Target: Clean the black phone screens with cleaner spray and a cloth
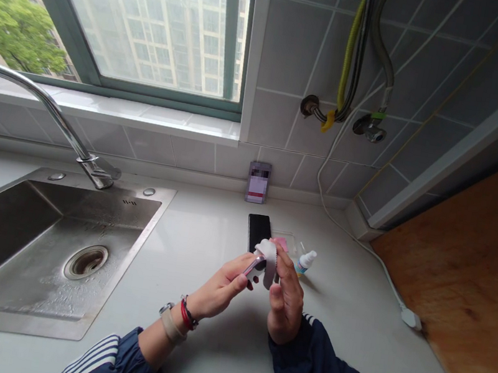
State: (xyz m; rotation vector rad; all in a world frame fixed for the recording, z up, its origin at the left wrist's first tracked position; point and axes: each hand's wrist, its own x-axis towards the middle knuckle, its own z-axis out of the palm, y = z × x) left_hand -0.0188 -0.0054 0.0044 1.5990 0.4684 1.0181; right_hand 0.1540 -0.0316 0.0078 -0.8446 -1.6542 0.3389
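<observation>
From here, the left hand (227, 285) looks closed on a shiny phone-like object (255, 267), just below the frame's centre. The right hand (286, 299) is half curled against a white cloth-like strip (270, 262); its hold I can't tell. A hard tug could pull the object loose onto the counter (213, 231). Stray right knuckles might topple the small bottle (305, 262) just to their right.

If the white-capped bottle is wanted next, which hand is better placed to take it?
Probably the right hand: the bottle stands just beyond it. The left hand is farther away and grips a shiny-edged object. The right seems busy too, against the pale strip.
</observation>
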